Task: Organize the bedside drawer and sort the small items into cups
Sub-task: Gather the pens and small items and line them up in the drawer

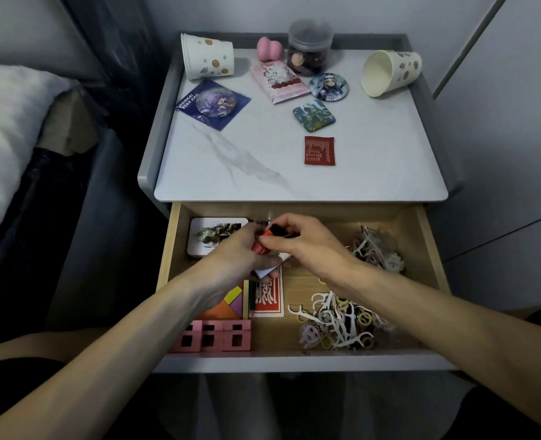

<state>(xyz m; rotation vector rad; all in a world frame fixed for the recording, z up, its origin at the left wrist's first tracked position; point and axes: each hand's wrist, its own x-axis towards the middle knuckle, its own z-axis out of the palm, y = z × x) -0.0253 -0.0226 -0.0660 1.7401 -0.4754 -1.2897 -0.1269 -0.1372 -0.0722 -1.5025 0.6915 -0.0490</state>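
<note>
Back-left in the open wooden drawer (431, 249), the left hand (231, 252) and right hand (307, 241) each hold a narrow grip on a small red-and-black tube-like item (264, 241), its long axis slanting far-right. The tipped spotted paper cup (389, 73) on the white marbled desk (231, 173) lies nearer the right hand.

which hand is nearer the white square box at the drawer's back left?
Left. The left hand overlaps the right edge of the white square box in this view; the right hand is further right, both gripping a small red-and-black item.
</note>
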